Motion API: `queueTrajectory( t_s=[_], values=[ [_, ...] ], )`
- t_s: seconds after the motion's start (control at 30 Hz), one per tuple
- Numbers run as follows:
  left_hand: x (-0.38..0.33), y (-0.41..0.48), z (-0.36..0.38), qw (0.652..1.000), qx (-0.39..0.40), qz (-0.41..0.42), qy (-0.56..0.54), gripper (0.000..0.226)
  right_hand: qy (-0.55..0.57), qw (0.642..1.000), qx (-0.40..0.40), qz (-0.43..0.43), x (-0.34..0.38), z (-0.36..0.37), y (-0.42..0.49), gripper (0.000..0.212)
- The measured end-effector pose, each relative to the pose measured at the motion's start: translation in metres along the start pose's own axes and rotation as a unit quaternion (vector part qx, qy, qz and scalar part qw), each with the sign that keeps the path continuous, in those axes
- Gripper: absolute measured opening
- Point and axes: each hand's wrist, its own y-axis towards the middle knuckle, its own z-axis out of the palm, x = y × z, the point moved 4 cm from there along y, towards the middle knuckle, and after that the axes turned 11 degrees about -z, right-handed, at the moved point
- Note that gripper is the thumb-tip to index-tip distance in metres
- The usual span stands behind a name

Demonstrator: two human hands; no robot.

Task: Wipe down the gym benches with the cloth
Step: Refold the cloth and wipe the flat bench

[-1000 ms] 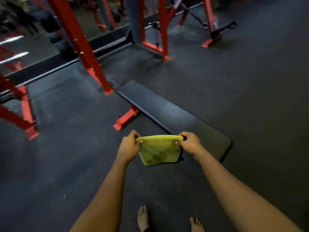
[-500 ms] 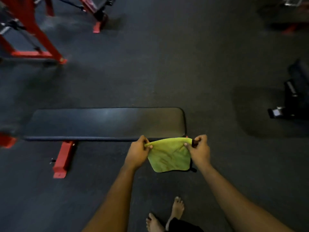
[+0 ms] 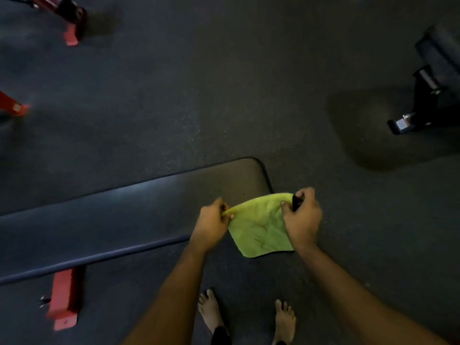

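Observation:
A yellow-green cloth (image 3: 258,226) hangs stretched between my two hands in the lower middle of the view. My left hand (image 3: 211,226) pinches its upper left corner. My right hand (image 3: 302,219) pinches its upper right corner, and a small dark object shows between those fingers. A flat black padded bench (image 3: 119,215) with a red foot (image 3: 65,298) runs from the left edge to just behind the cloth. The cloth hangs over the bench's right end, in front of it, and I cannot tell whether it touches the pad.
Dark rubber floor (image 3: 224,95) lies all around. Red rack feet (image 3: 71,37) stand at the upper left and the left edge. A black machine base (image 3: 423,105) sits at the right edge. My bare feet (image 3: 211,312) stand just in front of the bench.
The view has shifted and drawn closer to the bench, which now slants across the left. Both hands keep hold of the cloth and have come over the bench's right end.

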Motion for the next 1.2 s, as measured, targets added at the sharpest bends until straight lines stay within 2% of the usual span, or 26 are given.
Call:
queueTrajectory(
  t_s=[0.03, 0.07, 0.1, 0.17, 0.2, 0.23, 0.27, 0.37, 0.47, 0.63, 0.73, 0.87, 0.97, 1.13, 1.2],
  values=[
    [-0.002, 0.021, 0.002, 1.0, 0.006, 0.008, 0.009, 0.013, -0.022, 1.0, -0.015, -0.007, -0.002, 0.013, 0.012, 0.037],
    [0.002, 0.051, 0.01, 0.999, 0.018, 0.021, 0.023, 0.017, -0.059, 0.998, -0.01, -0.006, -0.015, 0.038, 0.025, 0.049],
    [0.003, 0.07, 0.013, 0.999, 0.024, 0.028, 0.037, 0.025, -0.098, 0.994, 0.038, -0.001, -0.022, 0.059, 0.034, 0.066],
    [0.017, 0.114, 0.02, 0.998, 0.027, 0.036, 0.054, 0.039, -0.141, 0.972, 0.188, 0.02, -0.048, 0.122, 0.043, 0.092],
    [0.023, 0.131, 0.021, 0.997, 0.02, 0.037, 0.061, 0.042, -0.155, 0.956, 0.248, 0.028, -0.061, 0.149, 0.042, 0.099],
    [0.033, 0.151, 0.023, 0.996, 0.013, 0.038, 0.075, 0.042, -0.172, 0.946, 0.272, 0.033, -0.076, 0.177, 0.04, 0.1],
    [0.041, 0.164, 0.022, 0.995, 0.003, 0.043, 0.088, 0.041, -0.199, 0.944, 0.261, 0.034, -0.083, 0.193, 0.035, 0.099],
    [0.052, 0.207, 0.018, 0.99, -0.031, 0.071, 0.116, 0.032, -0.284, 0.948, 0.139, 0.01, -0.087, 0.211, 0.029, 0.094],
    [0.053, 0.238, 0.017, 0.979, -0.066, 0.085, 0.175, 0.032, -0.307, 0.947, 0.092, -0.015, -0.092, 0.214, 0.028, 0.092],
    [0.059, 0.267, 0.015, 0.981, 0.007, -0.011, 0.194, 0.054, -0.319, 0.945, 0.057, -0.034, -0.095, 0.215, 0.027, 0.087],
    [0.062, 0.275, 0.014, 0.978, 0.009, -0.064, 0.2, 0.069, -0.318, 0.946, 0.047, -0.041, -0.099, 0.215, 0.028, 0.085],
    [0.069, 0.272, 0.022, 0.977, -0.047, -0.067, 0.195, 0.065, -0.32, 0.946, 0.029, -0.049, -0.101, 0.215, 0.026, 0.086],
    [0.077, 0.267, 0.03, 0.976, -0.096, -0.039, 0.189, 0.062, -0.312, 0.948, 0.014, -0.066, -0.106, 0.215, 0.022, 0.087],
    [0.089, 0.272, 0.032, 0.96, -0.165, -0.011, 0.227, 0.062, -0.296, 0.95, 0.013, -0.1, -0.11, 0.218, 0.025, 0.083],
    [0.089, 0.27, 0.038, 0.963, -0.147, 0.004, 0.227, 0.062, -0.303, 0.945, 0.023, -0.116, -0.113, 0.213, 0.023, 0.074]
  ],
)
